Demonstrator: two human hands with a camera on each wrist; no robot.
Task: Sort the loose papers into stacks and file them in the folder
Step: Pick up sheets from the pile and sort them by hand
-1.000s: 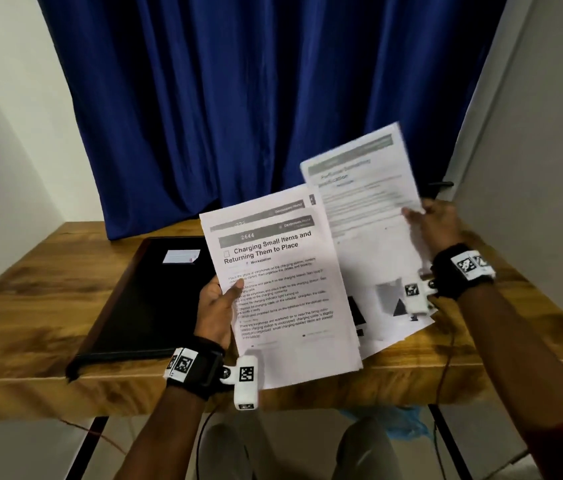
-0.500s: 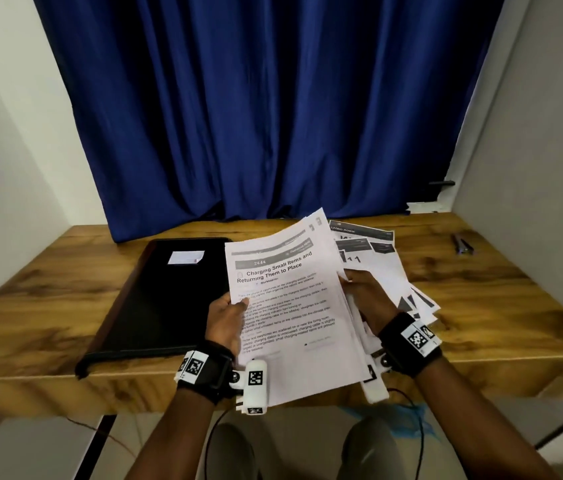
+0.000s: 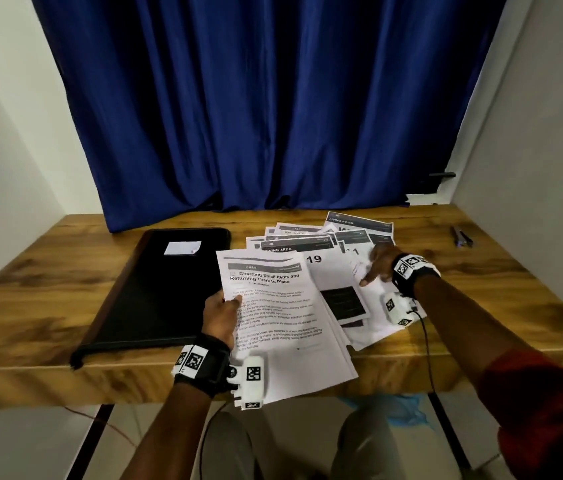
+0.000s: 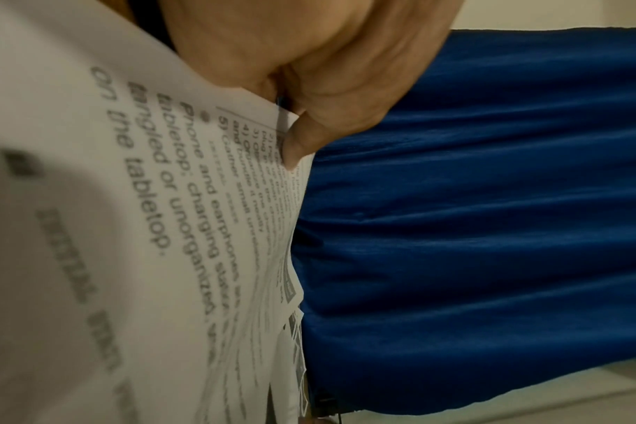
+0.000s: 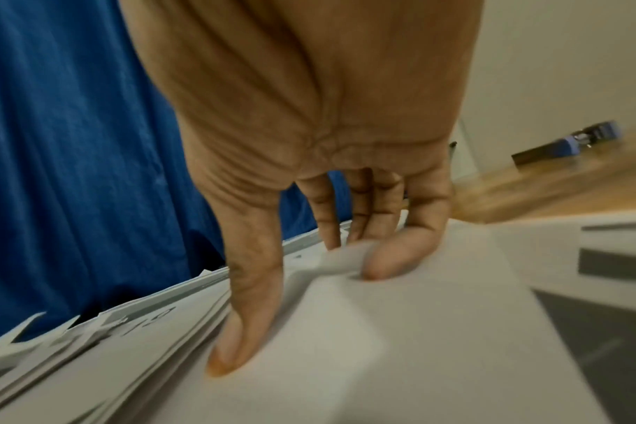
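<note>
My left hand (image 3: 219, 315) grips a stack of printed sheets (image 3: 275, 317) by its left edge, thumb on the top page headed "Charging Small Items and Returning Them to Place". The left wrist view shows that thumb (image 4: 302, 140) pinching the stack (image 4: 127, 229). The stack's lower part hangs past the table's front edge. My right hand (image 3: 375, 268) lies with straight fingers on the loose papers (image 3: 335, 251) fanned out on the table to the right. In the right wrist view some fingertips (image 5: 400, 258) touch a raised sheet (image 5: 382, 344). A closed black folder (image 3: 155, 292) lies at left.
The wooden table (image 3: 48, 289) stands against a blue curtain (image 3: 273, 98), with walls on both sides. A white label (image 3: 182, 247) sits on the folder. A dark pen-like thing (image 3: 461, 237) lies at the far right of the table.
My right hand has brought its raised sheet down onto the spread papers and moved right across them. The left hand's stack has dropped lower, toward the table.
</note>
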